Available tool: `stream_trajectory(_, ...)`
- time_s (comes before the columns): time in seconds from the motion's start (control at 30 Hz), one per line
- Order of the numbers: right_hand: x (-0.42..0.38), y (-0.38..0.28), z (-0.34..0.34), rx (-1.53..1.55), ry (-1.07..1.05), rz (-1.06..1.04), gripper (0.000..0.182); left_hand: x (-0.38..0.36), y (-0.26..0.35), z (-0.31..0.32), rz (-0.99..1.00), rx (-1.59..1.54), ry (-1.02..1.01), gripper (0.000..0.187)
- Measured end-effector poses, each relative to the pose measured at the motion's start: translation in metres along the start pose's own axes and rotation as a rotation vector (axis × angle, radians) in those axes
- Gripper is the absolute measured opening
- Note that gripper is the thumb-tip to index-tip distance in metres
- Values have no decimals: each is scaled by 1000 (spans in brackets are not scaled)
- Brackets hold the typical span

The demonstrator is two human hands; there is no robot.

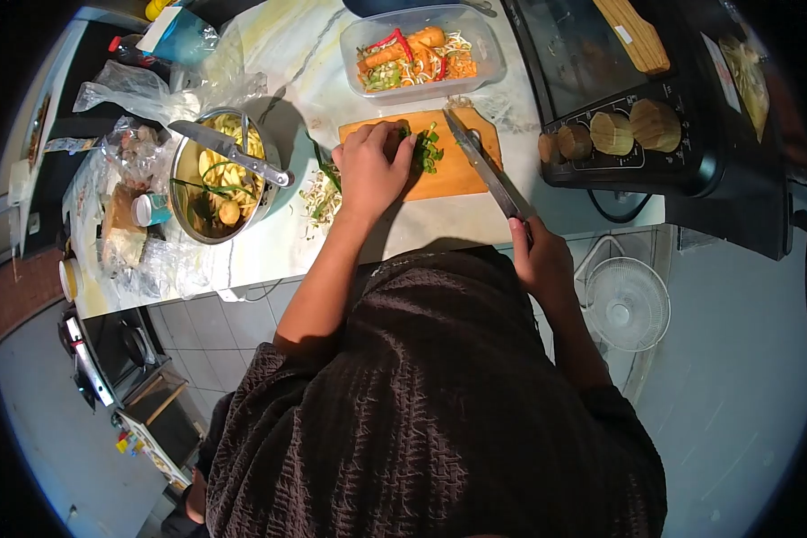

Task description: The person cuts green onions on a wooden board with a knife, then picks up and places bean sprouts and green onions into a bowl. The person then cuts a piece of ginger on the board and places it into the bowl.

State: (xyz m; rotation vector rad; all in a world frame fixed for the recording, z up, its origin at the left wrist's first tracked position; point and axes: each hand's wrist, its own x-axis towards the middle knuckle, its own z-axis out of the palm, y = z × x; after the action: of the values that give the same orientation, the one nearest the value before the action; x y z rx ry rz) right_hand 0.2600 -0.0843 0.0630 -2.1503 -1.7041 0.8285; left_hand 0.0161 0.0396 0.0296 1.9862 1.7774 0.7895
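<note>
My right grip (545,258) is wrapped round the knife (484,163), blade slanting away leftward, chopped greens (431,151) on the board (462,179) just left, nearer my left grip (373,172), whose hold I can't tell.

The cutting board (464,175) is showing orange-brown, its chopped greens (431,151) looking bright green. Above the board, red strips (403,47) are standing out against orange food (462,69). Left of it, yellow pieces (217,169) are brightening a silver pot (178,166). Around it, the whitish desk (287,255) is displaying grey and yellow marbling.
</note>
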Motion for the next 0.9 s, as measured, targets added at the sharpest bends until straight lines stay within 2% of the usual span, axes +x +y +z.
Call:
stream_trajectory(0.07,-3,0,-2,-56,34,-10,34,4,1,3,20,6,5,31)
stream_trajectory(0.17,-9,-2,-10,-79,36,91,34,8,2,5,55,31,17,29)
stream_trajectory(0.23,-11,7,-9,47,109,121,36,9,4,6,82,46,23,28)
stream_trajectory(0.33,-18,12,-9,75,116,136,38,10,7,9,81,-2,-19,29)
stream_trajectory(0.47,-24,13,-7,17,71,152,38,22,22,19,151,102,1,24)
stream_trajectory(0.53,-26,11,-7,58,49,169,33,32,25,28,189,149,7,22)
stream_trajectory(0.63,-32,12,-7,114,103,179,33,44,30,45,270,240,44,19)
stream_trajectory(0.73,-38,22,-6,96,120,210,34,49,45,56,317,102,117,14)
stream_trajectory(0.8,-42,26,-7,105,123,243,35,52,56,60,362,-162,26,23)
stream_trajectory(0.9,-47,31,-9,111,106,292,37,53,67,61,455,-333,-55,32)
